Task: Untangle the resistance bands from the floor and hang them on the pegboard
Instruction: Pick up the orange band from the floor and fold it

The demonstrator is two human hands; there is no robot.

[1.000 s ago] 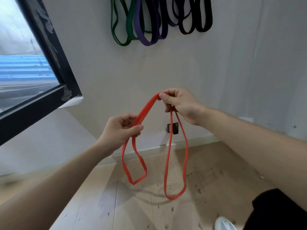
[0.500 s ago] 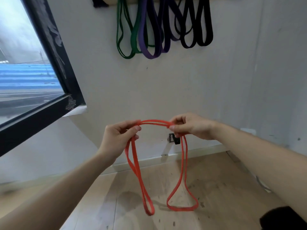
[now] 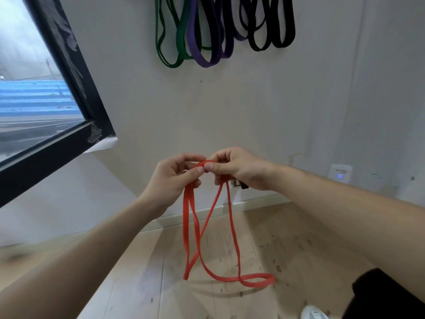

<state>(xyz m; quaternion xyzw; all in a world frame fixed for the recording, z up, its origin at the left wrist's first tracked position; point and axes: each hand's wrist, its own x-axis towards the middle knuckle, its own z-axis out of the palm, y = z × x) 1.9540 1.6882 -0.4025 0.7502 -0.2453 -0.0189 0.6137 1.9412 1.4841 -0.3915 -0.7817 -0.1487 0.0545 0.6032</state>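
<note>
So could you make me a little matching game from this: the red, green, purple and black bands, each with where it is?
Things:
1 red band
2 green bands
3 purple bands
4 black bands

Places:
A hanging farthest right
B gripped by left hand and right hand
C hanging farthest left
D hanging between the other hung colours

Pairs: 1-B; 2-C; 3-D; 4-A

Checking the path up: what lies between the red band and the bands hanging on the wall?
Only bare white wall between the red band and the hanging bands, in the head view.
</note>
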